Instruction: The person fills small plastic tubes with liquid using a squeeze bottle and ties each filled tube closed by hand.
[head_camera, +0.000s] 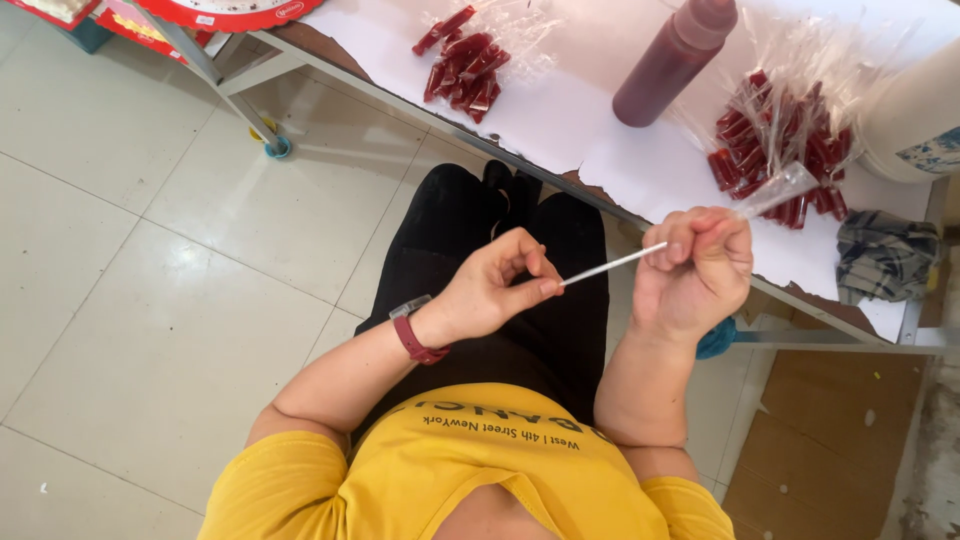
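Head | white table (560, 120), tiled floor (130, 220) | both hands' fingers (540, 287) pinch clear tube (640, 255)

My left hand (495, 290) and right hand (695, 265) over lap, near table (560, 120) edge. Thin plastic strip (612, 265) stretched between them, left fingertips pinching one end, right fist gripping other. Squeeze bottle (672, 62) on table ahead. One pile of filled packets (462, 62) left of bottle, second pile (785, 140) right of it, just beyond right hand. Folded cloth (885, 255) at table's right end. Floor (130, 250) to my left.
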